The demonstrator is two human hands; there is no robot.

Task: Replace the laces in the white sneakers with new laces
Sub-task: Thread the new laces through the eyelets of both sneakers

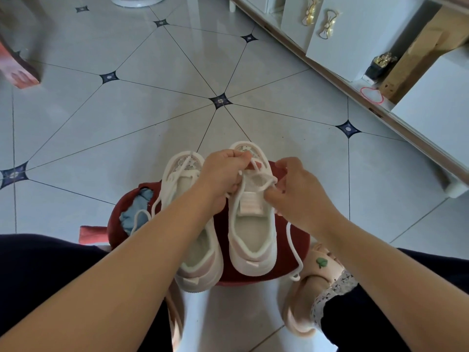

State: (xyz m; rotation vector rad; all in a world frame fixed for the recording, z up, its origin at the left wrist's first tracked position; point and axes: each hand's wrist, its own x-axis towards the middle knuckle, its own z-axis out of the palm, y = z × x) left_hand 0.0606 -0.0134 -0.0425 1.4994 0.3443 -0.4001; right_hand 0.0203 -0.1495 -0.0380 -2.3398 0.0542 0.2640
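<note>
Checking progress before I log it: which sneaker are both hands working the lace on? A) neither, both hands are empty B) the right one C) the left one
B: the left hand and the right hand pinch the lace over the right sneaker.

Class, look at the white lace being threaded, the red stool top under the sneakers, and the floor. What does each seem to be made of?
White lace: likely woven cotton or polyester; matte, limp, it curls freely.
Round dark red stool top: probably plush or velvet-like fabric; soft, non-reflective surface.
Pale grey floor: glazed ceramic or polished stone tile; glossy reflections, thin grout lines, dark diamond insets.
</note>
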